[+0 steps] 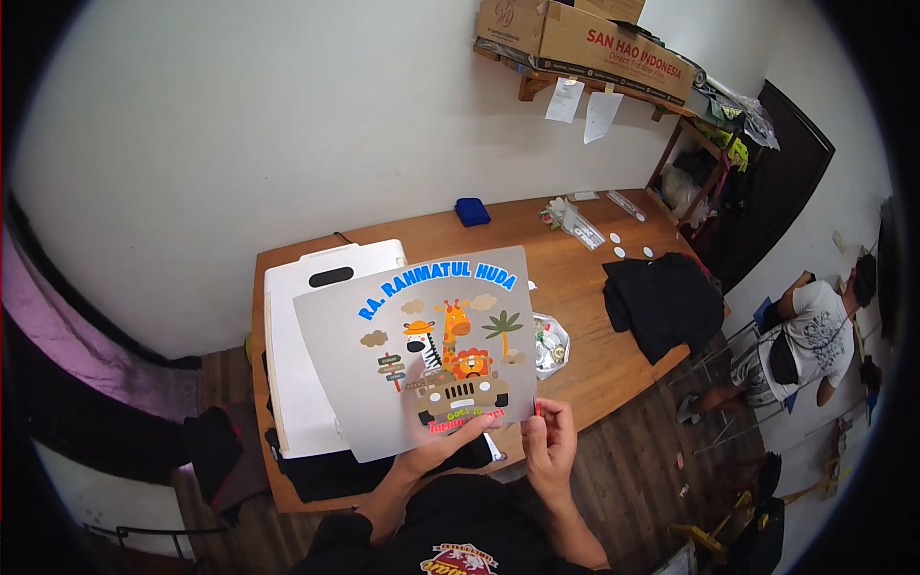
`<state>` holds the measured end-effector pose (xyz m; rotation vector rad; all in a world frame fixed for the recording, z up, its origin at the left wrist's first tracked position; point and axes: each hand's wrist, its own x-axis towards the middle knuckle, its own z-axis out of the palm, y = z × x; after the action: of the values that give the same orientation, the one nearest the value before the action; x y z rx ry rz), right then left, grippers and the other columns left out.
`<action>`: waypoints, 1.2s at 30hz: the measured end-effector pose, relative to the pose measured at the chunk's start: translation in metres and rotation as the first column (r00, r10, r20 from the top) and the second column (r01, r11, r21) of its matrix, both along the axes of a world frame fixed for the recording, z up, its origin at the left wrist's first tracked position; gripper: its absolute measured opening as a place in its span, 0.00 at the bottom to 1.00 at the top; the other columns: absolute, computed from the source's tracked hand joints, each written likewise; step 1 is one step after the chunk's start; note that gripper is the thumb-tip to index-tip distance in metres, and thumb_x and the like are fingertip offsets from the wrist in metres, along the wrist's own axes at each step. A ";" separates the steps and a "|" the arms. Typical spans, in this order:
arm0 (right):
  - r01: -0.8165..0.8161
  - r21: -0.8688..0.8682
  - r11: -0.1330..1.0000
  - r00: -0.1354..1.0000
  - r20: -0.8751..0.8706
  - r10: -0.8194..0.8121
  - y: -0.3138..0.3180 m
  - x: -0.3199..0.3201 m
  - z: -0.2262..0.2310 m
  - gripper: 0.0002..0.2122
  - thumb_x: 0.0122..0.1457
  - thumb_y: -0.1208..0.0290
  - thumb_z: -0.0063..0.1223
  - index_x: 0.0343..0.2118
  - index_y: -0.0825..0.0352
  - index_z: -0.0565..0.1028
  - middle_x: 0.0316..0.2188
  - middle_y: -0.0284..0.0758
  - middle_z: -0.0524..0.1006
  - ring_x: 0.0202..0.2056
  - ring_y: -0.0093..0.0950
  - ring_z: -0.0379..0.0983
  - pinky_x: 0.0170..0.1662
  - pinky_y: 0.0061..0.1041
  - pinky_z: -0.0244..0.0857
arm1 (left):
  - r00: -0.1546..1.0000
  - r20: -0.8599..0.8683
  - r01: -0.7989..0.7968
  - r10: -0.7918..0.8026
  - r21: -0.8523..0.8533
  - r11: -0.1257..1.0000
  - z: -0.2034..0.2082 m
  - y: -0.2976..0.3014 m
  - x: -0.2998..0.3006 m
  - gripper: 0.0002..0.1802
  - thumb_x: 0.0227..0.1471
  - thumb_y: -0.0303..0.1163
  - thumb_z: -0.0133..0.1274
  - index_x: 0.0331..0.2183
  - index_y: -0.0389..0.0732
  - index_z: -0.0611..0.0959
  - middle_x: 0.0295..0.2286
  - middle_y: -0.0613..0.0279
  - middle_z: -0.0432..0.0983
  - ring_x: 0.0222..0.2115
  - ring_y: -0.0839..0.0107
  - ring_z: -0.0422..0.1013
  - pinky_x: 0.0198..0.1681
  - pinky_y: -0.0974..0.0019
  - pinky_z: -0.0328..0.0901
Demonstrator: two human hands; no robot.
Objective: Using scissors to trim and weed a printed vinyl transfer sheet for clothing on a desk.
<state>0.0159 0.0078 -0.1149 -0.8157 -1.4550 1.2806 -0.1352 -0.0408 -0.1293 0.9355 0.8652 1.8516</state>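
Note:
A greyish transfer film sheet, printed with cartoon animals in a jeep and coloured lettering, is held up in front of me over the table. My left hand grips its lower edge, thumb on the printed face and the other fingers hidden behind. At the sheet's lower right corner is my right hand, fingers closed around a thin red object whose kind I cannot make out. Behind the sheet lies a white board with a dark oval hole, partly covered. Black cloth shows under the board's near edge.
The wooden table also bears a blue pouch, a bowl of scraps, folded black garments and several white discs. Cardboard boxes sit on a wall shelf. Another person is seated at the right.

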 end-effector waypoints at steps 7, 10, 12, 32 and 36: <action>0.029 0.006 1.000 1.000 -0.009 -0.029 -0.016 0.030 -0.003 0.09 0.62 0.71 0.43 0.42 0.68 0.64 0.24 0.27 0.68 0.20 0.10 0.58 0.20 0.09 0.51 | 1.000 -0.013 0.007 -0.007 -0.038 0.999 -0.010 -0.011 0.027 0.50 0.42 0.14 0.57 0.57 0.37 0.41 0.47 0.42 0.60 0.45 0.55 0.68 0.43 0.55 0.71; 0.046 0.005 0.999 0.999 -0.021 -0.046 -0.019 0.031 -0.001 0.09 0.62 0.71 0.43 0.42 0.68 0.64 0.24 0.27 0.68 0.20 0.10 0.58 0.21 0.09 0.51 | 0.999 -0.007 0.032 -0.033 -0.026 0.999 -0.008 -0.012 0.029 0.50 0.42 0.15 0.58 0.57 0.38 0.41 0.47 0.42 0.59 0.45 0.54 0.68 0.43 0.56 0.71; 0.055 0.007 0.998 0.998 -0.027 -0.055 -0.019 0.029 0.000 0.09 0.62 0.71 0.43 0.42 0.68 0.64 0.24 0.27 0.68 0.20 0.10 0.58 0.21 0.09 0.51 | 1.000 0.002 0.027 -0.027 0.000 1.000 -0.003 -0.010 0.030 0.50 0.42 0.15 0.57 0.57 0.39 0.41 0.47 0.42 0.59 0.45 0.54 0.68 0.42 0.55 0.71; 0.111 -0.061 0.992 0.992 -0.057 -0.114 0.008 -0.060 0.011 0.06 0.62 0.70 0.44 0.38 0.66 0.66 0.25 0.25 0.68 0.21 0.09 0.59 0.22 0.08 0.52 | 1.000 -0.003 0.020 -0.019 0.036 0.999 0.013 0.021 -0.051 0.50 0.43 0.13 0.56 0.57 0.42 0.40 0.47 0.42 0.58 0.42 0.52 0.70 0.40 0.52 0.72; 0.103 -0.096 0.990 0.991 -0.071 -0.110 0.010 -0.065 0.007 0.06 0.62 0.70 0.43 0.39 0.66 0.66 0.24 0.25 0.68 0.20 0.09 0.59 0.21 0.08 0.52 | 0.999 -0.029 0.016 -0.014 0.057 0.998 0.006 0.028 -0.058 0.54 0.44 0.11 0.53 0.58 0.52 0.37 0.42 0.39 0.64 0.32 0.57 0.74 0.33 0.58 0.74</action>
<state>-0.0496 0.0182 -0.1084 -0.8843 -1.2831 1.2915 -0.1936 -0.0129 -0.1236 1.0035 0.8235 1.8632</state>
